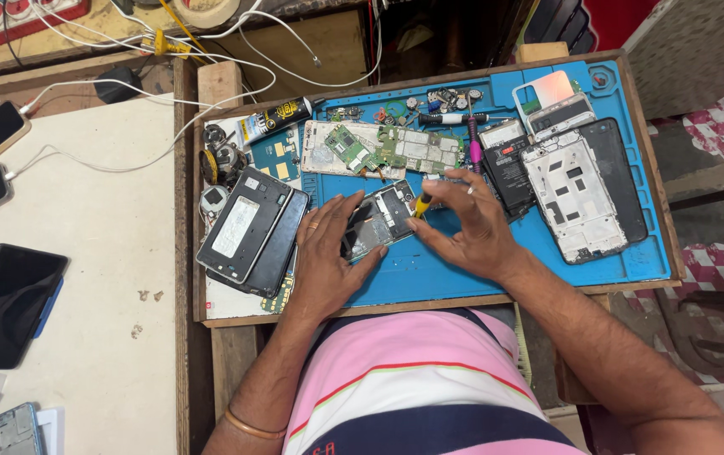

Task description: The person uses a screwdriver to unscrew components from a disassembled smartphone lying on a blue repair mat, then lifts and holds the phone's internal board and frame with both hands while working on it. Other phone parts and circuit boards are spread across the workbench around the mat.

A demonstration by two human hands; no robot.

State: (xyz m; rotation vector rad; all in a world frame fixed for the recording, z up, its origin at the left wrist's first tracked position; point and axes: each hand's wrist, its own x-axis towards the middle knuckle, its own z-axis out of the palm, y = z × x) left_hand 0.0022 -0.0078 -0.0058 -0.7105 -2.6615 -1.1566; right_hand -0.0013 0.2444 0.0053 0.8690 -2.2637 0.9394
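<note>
Right hand (473, 226) pinching a yellow-handled screwdriver (422, 203), fingers pressed together around the handle, tip down on the opened phone (379, 221). Left hand (328, 253) spread flat, fingertips on the phone's 9 o'clock edge, pinning it to the blue mat (496, 261). Phone at mat centre, just at 12 o'clock of the torso.

Judgement for the step in hand: driver best kept upright over the screw head, downward load light, left hand steady so the chassis cannot rotate. Exact screw under the tip not resolvable.

Surroundings, working outward. Bare circuit boards (383, 150) near, at 12 o'clock. Pink-handled tool (474, 139) at 1 o'clock, close to the right knuckles. Black battery (509, 173) just beside the right hand at 2 o'clock; white phone frame (575, 195) at 3 o'clock. Stacked phone shells (252, 229) at 9 o'clock, just beside the left hand. Glue tube (276, 120) at 11 o'clock.

Open mat only at 5 to 6 o'clock, a narrow strip before the wooden tray rim (429, 305). Elbows free past the bench edge. White cables (168, 93) well apart, at 10 o'clock.
</note>
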